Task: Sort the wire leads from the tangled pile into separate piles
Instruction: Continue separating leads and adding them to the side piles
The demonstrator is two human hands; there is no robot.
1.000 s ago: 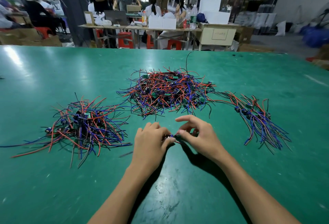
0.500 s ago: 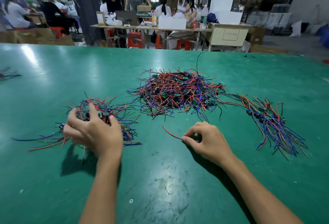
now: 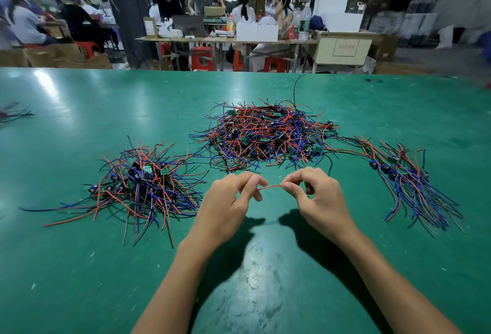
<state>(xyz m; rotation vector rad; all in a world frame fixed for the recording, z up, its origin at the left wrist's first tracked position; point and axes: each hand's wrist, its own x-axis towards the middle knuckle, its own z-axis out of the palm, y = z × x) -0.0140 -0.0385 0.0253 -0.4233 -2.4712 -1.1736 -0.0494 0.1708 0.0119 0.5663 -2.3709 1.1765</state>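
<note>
table: green mat top, scuffed; carries all wire piles, both forearms over its near edge.
tangled pile: biggest heap, red/blue/black leads w/ small green boards mixed in; lies just beyond the grip, centre. One black lead sticks up at its far side.
left pile: sorted heap left of the grip, near the left hand but apart from it; leads fan outward, dark parts + boards bunched in the middle.
right pile: narrower bundle well right of the grip, leads roughly parallel, trailing toward the near side; thin strands link it to the tangled pile.
left hand: thumb + fingertips pinching the left end of the red wire, other fingers curled.
right hand: thumb + forefinger pinching the right end, rest curled loosely.
red wire: short single lead, spans between the 2 pinches, slight upward bow, held above the table; its ends are hidden in the fingers.
</note>
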